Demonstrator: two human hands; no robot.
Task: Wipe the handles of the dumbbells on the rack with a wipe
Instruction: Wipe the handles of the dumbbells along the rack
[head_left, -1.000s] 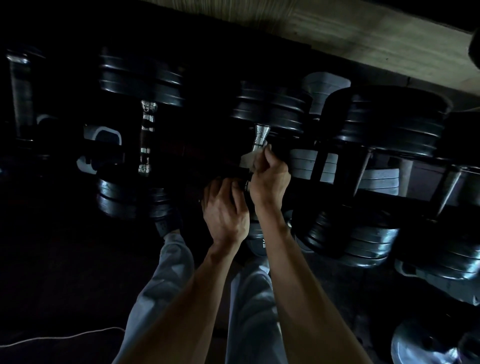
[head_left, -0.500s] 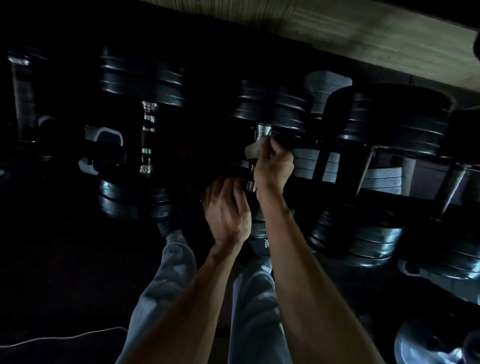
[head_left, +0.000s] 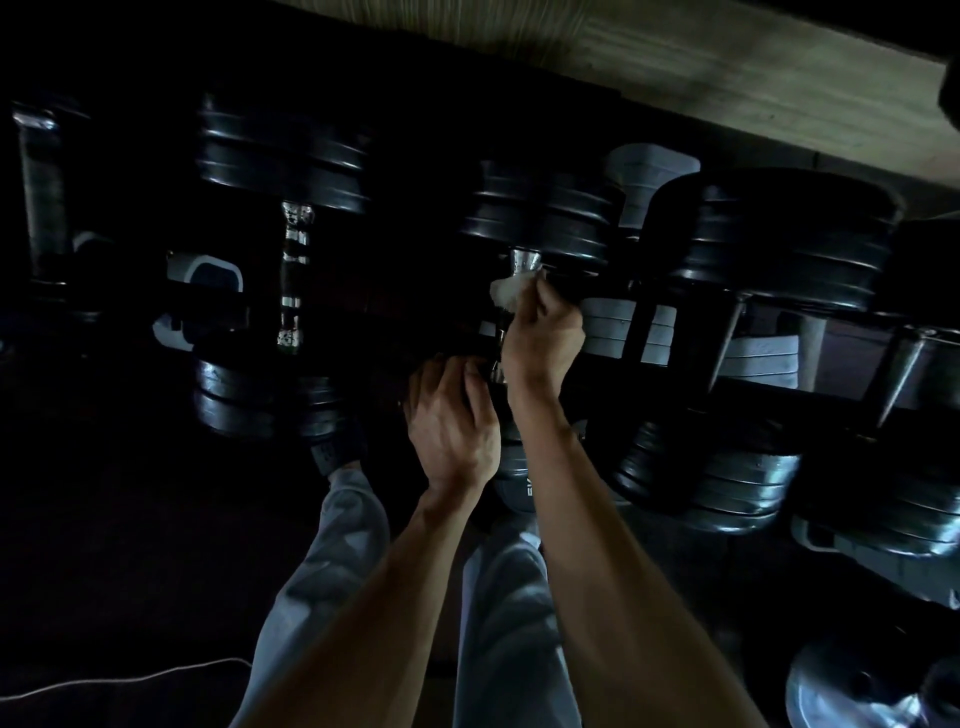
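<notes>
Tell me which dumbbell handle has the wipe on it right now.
The middle dumbbell's handle: the right hand holds the white wipe against it. The chrome handle to the left is bare and untouched.

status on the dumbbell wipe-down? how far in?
Done: nothing the picture can confirm. In hand: right hand rubs the wipe at the far end of the middle dumbbell's handle; left hand steadies its near end. Left: at least the left dumbbell's handle; those at right are obscured.

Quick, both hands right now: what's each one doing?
Left hand: fingers curled over the near end of the dumbbell.
Right hand: grips the wipe around the chrome handle.
</notes>
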